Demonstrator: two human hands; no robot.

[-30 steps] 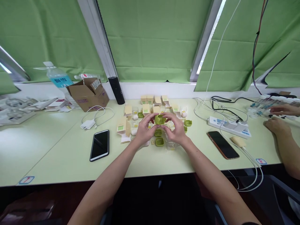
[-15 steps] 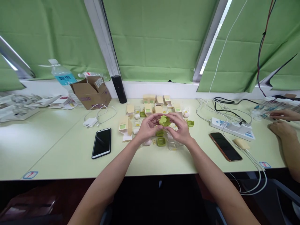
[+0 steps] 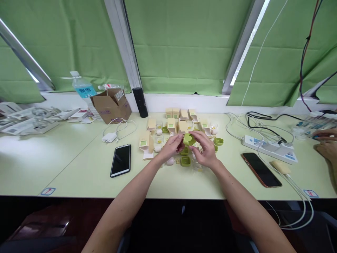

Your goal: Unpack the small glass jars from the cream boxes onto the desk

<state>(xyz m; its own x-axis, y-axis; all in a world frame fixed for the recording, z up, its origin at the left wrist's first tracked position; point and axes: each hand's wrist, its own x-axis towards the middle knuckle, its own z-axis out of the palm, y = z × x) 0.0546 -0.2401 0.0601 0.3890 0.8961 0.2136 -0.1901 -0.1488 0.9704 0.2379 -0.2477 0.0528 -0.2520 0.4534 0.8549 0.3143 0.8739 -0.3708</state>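
Between both hands, raised over the table, is a small green plastic case [image 3: 189, 139] with a rounded cut-out in its side. My left hand [image 3: 171, 147] pinches its left side, with the fingertips partly hidden behind it. My right hand [image 3: 204, 150] curves around the other side, thumb below and fingers at the top edge. Under the hands lie an open square green case [image 3: 185, 161] and another green piece [image 3: 184, 151]. A white rounded piece [image 3: 170, 161] and a small yellowish clip-like part [image 3: 177, 161] are beside them. Clear plastic packaging [image 3: 197, 165] lies below my right hand.
Small beige boxes [image 3: 171, 125] stand behind the hands. A phone [image 3: 120, 160] lies left and another phone [image 3: 261, 169] right, near a power strip [image 3: 270, 149] with cables. A cardboard box [image 3: 112, 105] stands back left. Another person's hand [image 3: 328, 147] is at far right.
The green case has been turned in my fingers, so its cut-out side now shows more toward me. The whole view has shifted slightly, with things appearing farther right.
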